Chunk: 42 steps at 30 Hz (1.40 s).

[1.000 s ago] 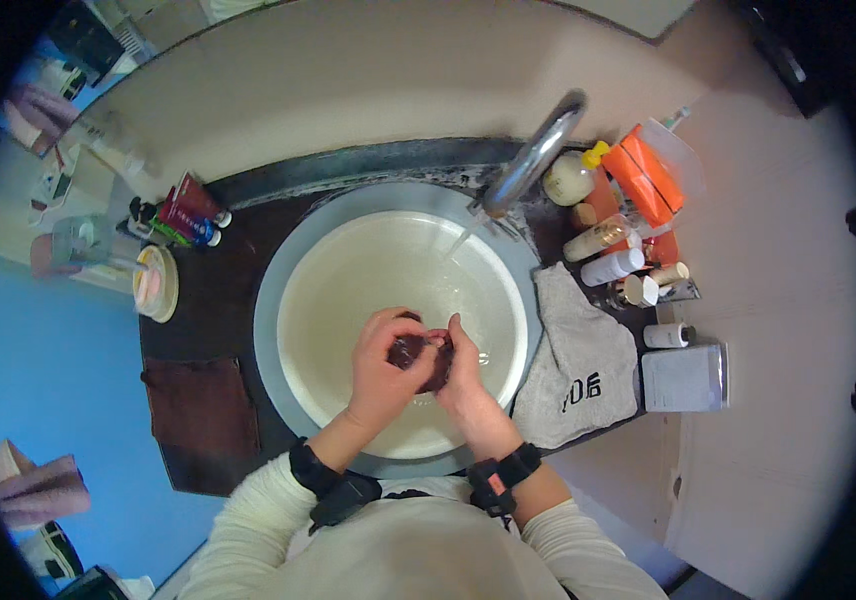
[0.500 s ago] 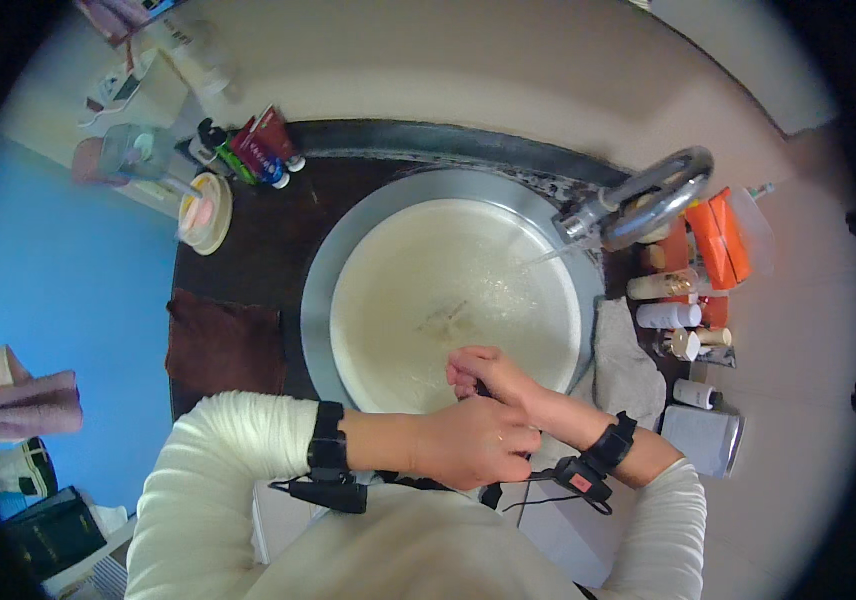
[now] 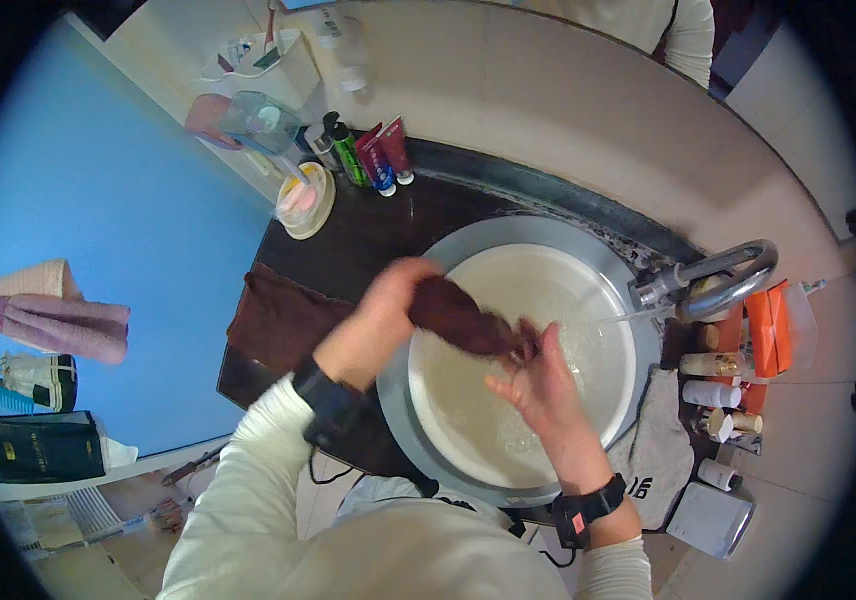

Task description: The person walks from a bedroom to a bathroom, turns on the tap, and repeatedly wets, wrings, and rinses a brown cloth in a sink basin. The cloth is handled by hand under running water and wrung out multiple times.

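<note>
A dark brown cloth (image 3: 453,315), bunched and blurred by motion, hangs over the left part of the round white basin (image 3: 453,430). My left hand (image 3: 388,305) is closed on its left end; those fingers are partly hidden behind the cloth. At the cloth's other end is my right hand (image 3: 538,385), over the middle of the basin, with thumb and fingers apart and fingertips at the cloth. A thin stream of water runs from the chrome tap (image 3: 713,280) into the basin, which holds cloudy water.
Another brown cloth (image 3: 283,315) lies flat on the dark counter left of the basin. Tubes and bottles (image 3: 363,155) and a soap dish (image 3: 306,205) stand farther back. A grey towel (image 3: 658,440) and several small bottles (image 3: 713,390) are at the right.
My hands, earlier together at the basin's near edge, have risen and parted over the basin, the brown cloth now showing between them. The view has turned and shifted left.
</note>
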Each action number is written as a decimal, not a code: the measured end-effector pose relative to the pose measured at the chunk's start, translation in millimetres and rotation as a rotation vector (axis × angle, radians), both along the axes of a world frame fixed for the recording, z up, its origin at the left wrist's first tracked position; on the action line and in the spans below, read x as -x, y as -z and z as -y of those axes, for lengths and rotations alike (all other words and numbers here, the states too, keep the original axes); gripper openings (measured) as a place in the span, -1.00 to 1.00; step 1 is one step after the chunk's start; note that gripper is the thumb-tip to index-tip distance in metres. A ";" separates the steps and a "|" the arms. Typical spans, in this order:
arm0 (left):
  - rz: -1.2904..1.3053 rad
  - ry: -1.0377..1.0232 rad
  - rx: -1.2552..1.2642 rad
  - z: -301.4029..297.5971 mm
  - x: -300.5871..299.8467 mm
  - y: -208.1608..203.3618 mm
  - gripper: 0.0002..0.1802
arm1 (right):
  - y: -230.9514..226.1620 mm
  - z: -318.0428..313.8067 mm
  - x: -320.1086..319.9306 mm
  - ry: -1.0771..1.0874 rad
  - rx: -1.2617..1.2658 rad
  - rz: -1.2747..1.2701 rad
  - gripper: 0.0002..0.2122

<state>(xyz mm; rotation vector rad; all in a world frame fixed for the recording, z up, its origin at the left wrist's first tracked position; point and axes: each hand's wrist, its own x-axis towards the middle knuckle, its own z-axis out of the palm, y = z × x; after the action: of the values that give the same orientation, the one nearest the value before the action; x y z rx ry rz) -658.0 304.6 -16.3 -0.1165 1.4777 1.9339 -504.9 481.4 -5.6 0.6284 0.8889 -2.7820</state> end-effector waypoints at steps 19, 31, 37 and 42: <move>-0.593 0.026 1.269 184.5 -63.2 74.8 -0.51 | 59.2 -31.6 -67.1 -0.021 -0.322 0.439 -0.47; -0.721 0.353 0.234 35.6 -101.2 -11.8 -0.60 | 29.9 20.4 -53.5 0.022 -0.512 0.142 -0.56; -0.367 0.188 0.709 -55.0 -84.2 75.9 -0.40 | 83.3 -26.9 -66.9 0.046 -1.300 0.651 -0.38; -0.888 0.804 1.373 -103.3 -116.3 107.9 -0.21 | 137.5 -25.2 -42.7 -0.353 -2.191 0.501 -0.30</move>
<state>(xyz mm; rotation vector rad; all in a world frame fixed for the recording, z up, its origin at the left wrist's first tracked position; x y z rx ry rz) -541.7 407.9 -124.2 0.6962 2.5948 0.0406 -462.2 506.6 -143.1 0.9172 2.9129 -0.2376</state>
